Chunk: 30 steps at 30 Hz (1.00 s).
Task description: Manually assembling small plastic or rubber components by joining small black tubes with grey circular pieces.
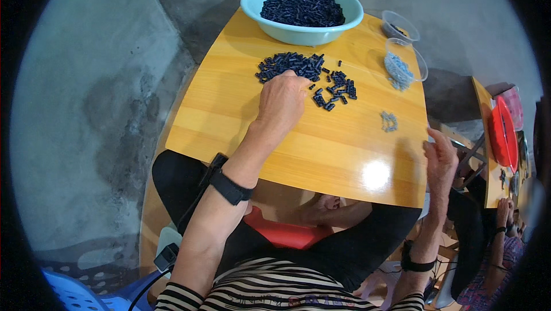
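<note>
Left hand (282,100) is down on the wooden tabletop (241,116), knuckles up, fingers curled into the near edge of the pile of small black parts (304,73); can't tell whether it has actually pinched one, fingertips are hidden under the hand. Black strap on that wrist. The pile sits just this side of the light blue bowl (302,10), spread loosely from the bowl's front toward the right, a few stray pieces apart from the main heap. The bowl itself is at the far edge of the tabletop and heaped with the same black parts. Right of the bowl: two clear plastic cups (404,61), the nearer one tipped and holding small grey metal bits. A small cluster of grey bits (389,121) lies loose on the tabletop, nearer than those cups. Right hand (441,159) is off the right edge of the tabletop, well away from the bowl, fingers loosely half open, holding nothing visible.
</note>
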Tool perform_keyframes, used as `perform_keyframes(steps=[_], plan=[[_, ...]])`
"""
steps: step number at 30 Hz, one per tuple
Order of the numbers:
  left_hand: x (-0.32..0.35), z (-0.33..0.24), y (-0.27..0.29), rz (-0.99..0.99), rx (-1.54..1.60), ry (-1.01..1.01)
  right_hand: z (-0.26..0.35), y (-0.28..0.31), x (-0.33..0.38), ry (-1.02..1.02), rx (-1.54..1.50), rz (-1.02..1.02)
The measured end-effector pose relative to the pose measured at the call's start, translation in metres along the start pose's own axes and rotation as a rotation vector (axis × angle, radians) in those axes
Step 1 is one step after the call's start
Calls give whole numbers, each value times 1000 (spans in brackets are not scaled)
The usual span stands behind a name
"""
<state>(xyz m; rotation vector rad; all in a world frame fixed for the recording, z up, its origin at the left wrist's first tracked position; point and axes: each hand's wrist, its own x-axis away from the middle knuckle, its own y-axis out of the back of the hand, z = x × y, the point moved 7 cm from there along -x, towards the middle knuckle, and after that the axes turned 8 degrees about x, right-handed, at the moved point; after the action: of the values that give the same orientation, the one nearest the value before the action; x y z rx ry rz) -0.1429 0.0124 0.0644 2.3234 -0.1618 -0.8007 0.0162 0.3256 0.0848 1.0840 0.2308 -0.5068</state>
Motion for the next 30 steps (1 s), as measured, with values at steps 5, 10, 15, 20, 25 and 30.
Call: perform_keyframes(steps=[5,10,15,20,25,30], plan=[[-15,4,-20,-50,-10,27,92,-30,-2,142,-128,62],[-18,9,-29,-7,-51,27,122,-68,0,216,-179,159],[-19,9,-30,-22,-23,-13,133,-93,1,207,-186,252],[-22,6,-36,34,-60,-30,138,-106,7,248,-210,262],[-21,4,-43,88,-74,-34,135,-104,8,220,-237,239],[-16,-1,-35,43,-71,-29,131,-105,12,204,-280,215]])
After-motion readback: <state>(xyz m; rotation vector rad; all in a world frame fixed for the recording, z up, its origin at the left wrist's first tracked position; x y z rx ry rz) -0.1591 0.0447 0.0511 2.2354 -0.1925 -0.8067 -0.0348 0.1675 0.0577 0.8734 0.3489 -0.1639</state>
